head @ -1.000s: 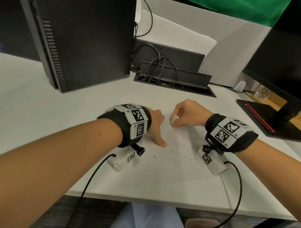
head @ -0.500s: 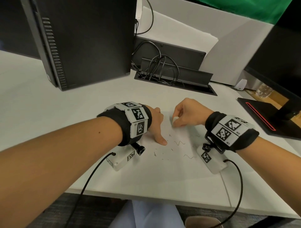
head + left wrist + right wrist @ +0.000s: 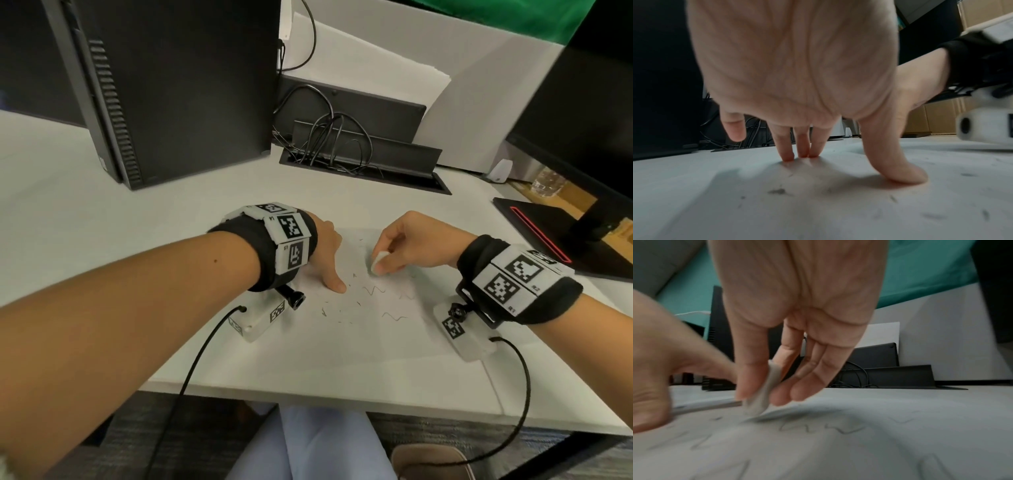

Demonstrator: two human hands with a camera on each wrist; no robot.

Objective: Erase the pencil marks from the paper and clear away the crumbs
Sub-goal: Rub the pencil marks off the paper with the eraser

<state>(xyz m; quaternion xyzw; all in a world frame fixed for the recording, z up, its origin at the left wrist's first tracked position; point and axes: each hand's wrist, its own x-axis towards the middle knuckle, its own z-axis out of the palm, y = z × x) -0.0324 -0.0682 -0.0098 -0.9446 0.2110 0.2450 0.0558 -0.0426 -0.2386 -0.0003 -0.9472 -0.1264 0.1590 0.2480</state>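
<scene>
Down on the table (image 3: pixel 102 219), the paper (image 3: pixel 359 349) lay flat just in front of the computer tower (image 3: pixel 178 85). Her left hand (image 3: pixel 325 250) pressed it with straight fingers (image 3: pixel 786 151) and thumb. Beside that, the right hand (image 3: pixel 411 246) pinched a white eraser (image 3: pixel 378 262) against the sheet, above the wavy pencil marks (image 3: pixel 375 291); dark crumbs (image 3: pixel 778 191) were scattered near the left thumb.

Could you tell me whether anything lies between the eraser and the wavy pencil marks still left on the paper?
Nothing visible does. The eraser, pinched by the right hand, sits on the paper, with bare sheet between it and the wavy marks. The left hand presses the paper off to the side.
</scene>
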